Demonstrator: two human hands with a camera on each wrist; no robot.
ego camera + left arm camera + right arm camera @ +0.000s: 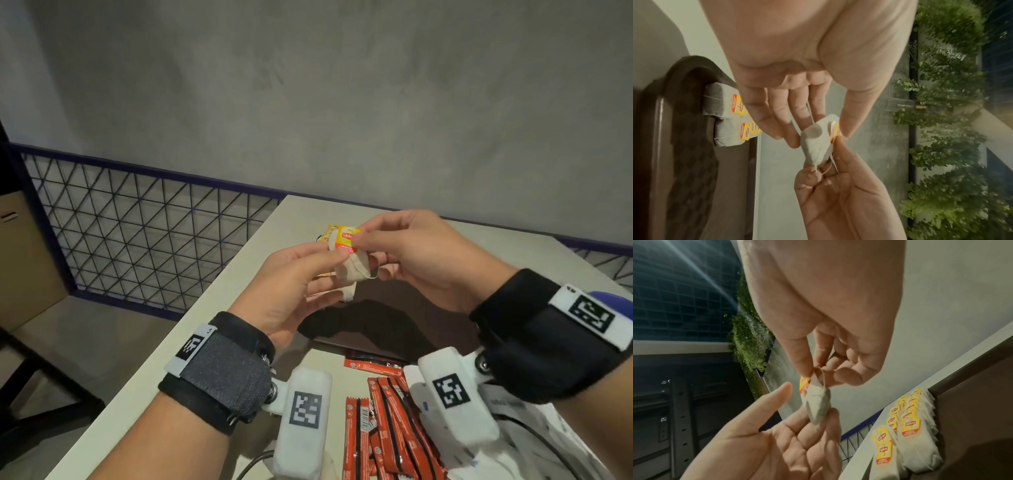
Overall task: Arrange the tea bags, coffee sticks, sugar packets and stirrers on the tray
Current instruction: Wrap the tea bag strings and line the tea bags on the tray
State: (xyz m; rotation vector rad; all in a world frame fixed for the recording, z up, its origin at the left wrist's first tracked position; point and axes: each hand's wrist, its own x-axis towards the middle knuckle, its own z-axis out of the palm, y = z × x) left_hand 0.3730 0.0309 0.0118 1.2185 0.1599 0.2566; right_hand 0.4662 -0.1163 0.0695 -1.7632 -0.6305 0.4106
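I hold a Lipton tea bag (350, 265) above the brown tray (404, 318), my left hand (291, 291) pinching the pouch and my right hand (414, 253) pinching its yellow tag (346, 237).

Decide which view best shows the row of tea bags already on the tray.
The right wrist view: the tea bags overlap in a long row along the tray edge. The left wrist view shows only two; the head view hides them behind the hands.

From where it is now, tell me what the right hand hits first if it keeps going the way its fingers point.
Almost certainly the tea bag it already pinches, then the left hand right behind it. The right hand points leftward at both; depth beyond them is unclear.
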